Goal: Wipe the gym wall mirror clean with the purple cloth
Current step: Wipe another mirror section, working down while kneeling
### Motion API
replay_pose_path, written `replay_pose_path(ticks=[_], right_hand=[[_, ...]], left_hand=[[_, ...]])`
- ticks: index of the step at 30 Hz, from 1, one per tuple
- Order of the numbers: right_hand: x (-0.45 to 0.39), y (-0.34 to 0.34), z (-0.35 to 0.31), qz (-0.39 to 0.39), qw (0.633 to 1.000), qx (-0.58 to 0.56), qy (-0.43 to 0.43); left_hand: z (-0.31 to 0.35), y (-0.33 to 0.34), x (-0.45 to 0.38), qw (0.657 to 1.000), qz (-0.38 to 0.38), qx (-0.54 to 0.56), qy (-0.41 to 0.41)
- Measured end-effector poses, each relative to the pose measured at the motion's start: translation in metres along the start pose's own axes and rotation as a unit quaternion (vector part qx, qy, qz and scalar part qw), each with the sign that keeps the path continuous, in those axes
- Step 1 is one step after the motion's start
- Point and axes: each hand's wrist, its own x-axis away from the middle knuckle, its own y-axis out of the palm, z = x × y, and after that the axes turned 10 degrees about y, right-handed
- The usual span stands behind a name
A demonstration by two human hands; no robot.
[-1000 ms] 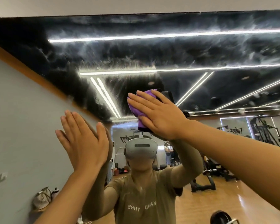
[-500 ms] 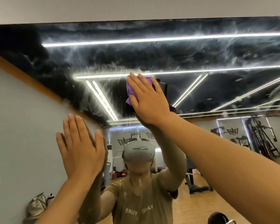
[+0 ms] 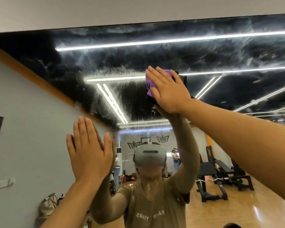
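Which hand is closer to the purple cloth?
The right hand. It presses the purple cloth flat against the mirror. The left hand is flat on the glass, lower and off to the left, not touching the cloth.

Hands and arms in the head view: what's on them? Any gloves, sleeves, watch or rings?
Both hands are bare: no gloves, rings or watch show on the left hand or right hand. Both forearms are uncovered to the frame edge. The mirror reflection shows a short-sleeved olive T-shirt.
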Motion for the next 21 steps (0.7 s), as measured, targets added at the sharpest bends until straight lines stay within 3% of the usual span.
replay_pose_path(ticks=[6, 12, 16, 21], right_hand=[[0.023, 0.009, -0.006, 0.028, 0.998, -0.036, 0.043], [0.111, 0.027, 0.007, 0.021, 0.999, -0.013, -0.038], [0.086, 0.018, 0.019, 0.0, 0.998, -0.016, -0.066], [0.012, -0.002, 0.028, 0.016, 0.999, -0.037, 0.032]], left_hand=[[-0.001, -0.001, 0.001, 1.0, 0.005, 0.005, 0.001], [0.0, -0.001, 0.0, 1.0, 0.009, 0.004, 0.002], [-0.001, -0.001, 0.0, 1.0, 0.006, -0.002, 0.0], [-0.001, 0.001, 0.0, 1.0, 0.011, -0.001, -0.001]])
